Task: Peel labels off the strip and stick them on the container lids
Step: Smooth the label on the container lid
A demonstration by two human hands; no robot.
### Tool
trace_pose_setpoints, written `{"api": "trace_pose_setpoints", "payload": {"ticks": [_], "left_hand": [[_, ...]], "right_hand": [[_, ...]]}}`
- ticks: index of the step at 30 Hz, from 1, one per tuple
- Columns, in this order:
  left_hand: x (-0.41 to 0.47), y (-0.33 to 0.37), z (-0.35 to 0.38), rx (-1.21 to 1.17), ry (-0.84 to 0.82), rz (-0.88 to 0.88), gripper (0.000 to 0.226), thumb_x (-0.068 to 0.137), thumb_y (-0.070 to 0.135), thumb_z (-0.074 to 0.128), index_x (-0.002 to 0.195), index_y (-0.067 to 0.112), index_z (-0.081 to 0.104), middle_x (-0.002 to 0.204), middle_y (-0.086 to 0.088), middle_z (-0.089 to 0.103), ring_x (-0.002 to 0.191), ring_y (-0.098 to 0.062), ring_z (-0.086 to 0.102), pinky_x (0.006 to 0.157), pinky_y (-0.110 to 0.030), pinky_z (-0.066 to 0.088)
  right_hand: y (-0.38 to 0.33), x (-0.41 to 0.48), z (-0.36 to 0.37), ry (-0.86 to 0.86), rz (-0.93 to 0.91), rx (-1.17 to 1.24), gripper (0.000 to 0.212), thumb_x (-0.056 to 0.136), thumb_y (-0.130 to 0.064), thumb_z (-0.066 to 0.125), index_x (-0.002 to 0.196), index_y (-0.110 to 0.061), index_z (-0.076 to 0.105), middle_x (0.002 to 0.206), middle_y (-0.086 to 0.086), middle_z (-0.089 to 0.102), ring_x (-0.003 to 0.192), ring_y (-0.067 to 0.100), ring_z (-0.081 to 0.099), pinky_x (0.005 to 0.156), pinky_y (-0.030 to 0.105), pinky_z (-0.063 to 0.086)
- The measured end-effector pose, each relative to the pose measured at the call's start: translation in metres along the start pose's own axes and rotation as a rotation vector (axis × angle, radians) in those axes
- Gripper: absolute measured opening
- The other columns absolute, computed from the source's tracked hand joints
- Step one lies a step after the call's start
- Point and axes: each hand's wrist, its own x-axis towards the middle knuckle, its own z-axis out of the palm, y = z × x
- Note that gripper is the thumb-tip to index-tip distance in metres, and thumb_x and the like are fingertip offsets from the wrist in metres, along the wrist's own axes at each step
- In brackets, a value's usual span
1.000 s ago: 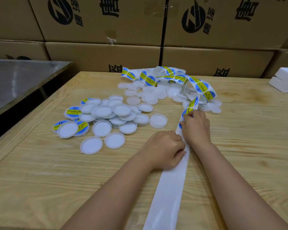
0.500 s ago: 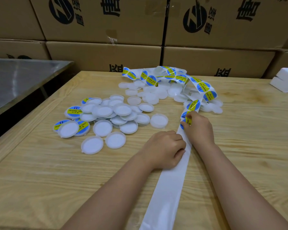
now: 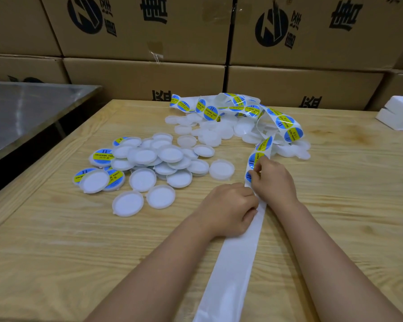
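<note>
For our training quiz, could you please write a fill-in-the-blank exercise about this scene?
The left hand holds down the strip, whose bare backing is coloured ____. The right hand pinches a blue-and-____ label. The lids lie on a ____ table.
Missing words: white; yellow; wooden.

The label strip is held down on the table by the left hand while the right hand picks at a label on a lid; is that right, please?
Not quite: the head view shows the right hand picking at a label on the label strip itself, not on a lid. The left hand does hold the strip down on the table.
</note>
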Motion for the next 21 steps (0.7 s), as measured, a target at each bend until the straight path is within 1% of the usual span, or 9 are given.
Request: {"api": "trace_pose_setpoints", "payload": {"ticks": [5,7,9,12,14,15,18,20,21], "left_hand": [[0.0,-0.002,-0.001,0.012,-0.03,-0.016,0.013,0.074,0.011,0.067,0.064,0.005,0.06,0.065,-0.006,0.058,0.06,-0.028,0.053,0.048,-0.028,0.04],[-0.001,-0.002,-0.001,0.031,-0.035,-0.03,0.012,0.076,0.012,0.065,0.066,0.005,0.062,0.067,-0.007,0.059,0.062,-0.029,0.054,0.049,-0.031,0.042],[-0.002,-0.003,0.0,0.041,-0.028,-0.044,0.013,0.078,0.013,0.063,0.068,0.005,0.062,0.068,-0.007,0.06,0.064,-0.029,0.055,0.05,-0.03,0.041],[-0.001,-0.006,0.002,0.065,-0.035,-0.074,0.016,0.084,0.018,0.059,0.075,0.005,0.065,0.075,-0.006,0.063,0.072,-0.028,0.056,0.055,-0.033,0.042],[-0.001,-0.008,0.005,0.059,-0.059,-0.117,0.021,0.089,0.023,0.054,0.083,0.007,0.066,0.082,-0.004,0.065,0.081,-0.025,0.057,0.062,-0.035,0.043],[0.0,-0.009,0.006,0.049,-0.07,-0.137,0.022,0.09,0.024,0.051,0.088,0.009,0.066,0.087,-0.003,0.066,0.085,-0.024,0.057,0.065,-0.035,0.044],[-0.001,-0.011,0.007,-0.021,-0.081,-0.191,0.021,0.09,0.018,0.049,0.098,0.012,0.067,0.096,-0.002,0.067,0.093,-0.023,0.058,0.069,-0.037,0.046],[-0.001,-0.01,0.004,-0.118,0.008,-0.249,0.019,0.085,0.009,0.052,0.095,0.008,0.067,0.093,-0.007,0.068,0.09,-0.029,0.061,0.067,-0.038,0.048],[0.0,-0.012,0.003,-0.131,0.101,-0.279,0.021,0.083,0.005,0.051,0.095,0.005,0.068,0.093,-0.011,0.069,0.089,-0.03,0.062,0.068,-0.038,0.05]], "right_hand": [[-0.003,0.0,-0.004,0.041,0.16,0.242,0.014,0.079,-0.022,0.057,0.069,-0.015,0.049,0.073,0.008,0.06,0.074,0.03,0.052,0.059,0.032,0.034],[-0.005,0.0,-0.007,0.069,0.198,0.329,0.027,0.077,-0.023,0.057,0.058,-0.016,0.04,0.06,0.003,0.05,0.067,0.027,0.045,0.054,0.032,0.028],[-0.006,-0.002,-0.008,0.104,0.219,0.485,0.031,0.076,-0.028,0.054,0.055,-0.013,0.037,0.054,0.001,0.041,0.063,0.023,0.038,0.05,0.033,0.027],[-0.014,-0.005,-0.011,0.187,0.218,0.859,0.024,0.069,-0.029,0.048,0.065,-0.006,0.053,0.07,0.002,0.054,0.07,0.015,0.047,0.061,0.024,0.037],[-0.023,-0.004,-0.011,0.212,0.177,1.056,0.011,0.069,-0.02,0.051,0.069,-0.01,0.055,0.083,-0.002,0.058,0.077,0.01,0.051,0.068,0.02,0.04],[-0.027,-0.003,-0.01,0.201,0.186,1.152,0.004,0.071,-0.016,0.054,0.068,-0.014,0.055,0.081,-0.004,0.058,0.075,0.01,0.051,0.067,0.02,0.041],[-0.035,-0.002,-0.001,0.142,0.416,1.379,0.018,0.082,-0.005,0.06,0.068,-0.015,0.059,0.068,-0.002,0.052,0.063,0.012,0.045,0.055,0.022,0.038],[-0.035,-0.005,0.003,0.104,0.593,1.462,0.016,0.085,-0.005,0.059,0.071,-0.012,0.06,0.064,0.001,0.047,0.059,0.012,0.042,0.053,0.022,0.035],[-0.035,-0.005,0.005,0.096,0.639,1.495,0.014,0.085,-0.005,0.059,0.073,-0.01,0.06,0.065,0.002,0.046,0.058,0.012,0.042,0.054,0.022,0.036]]}}
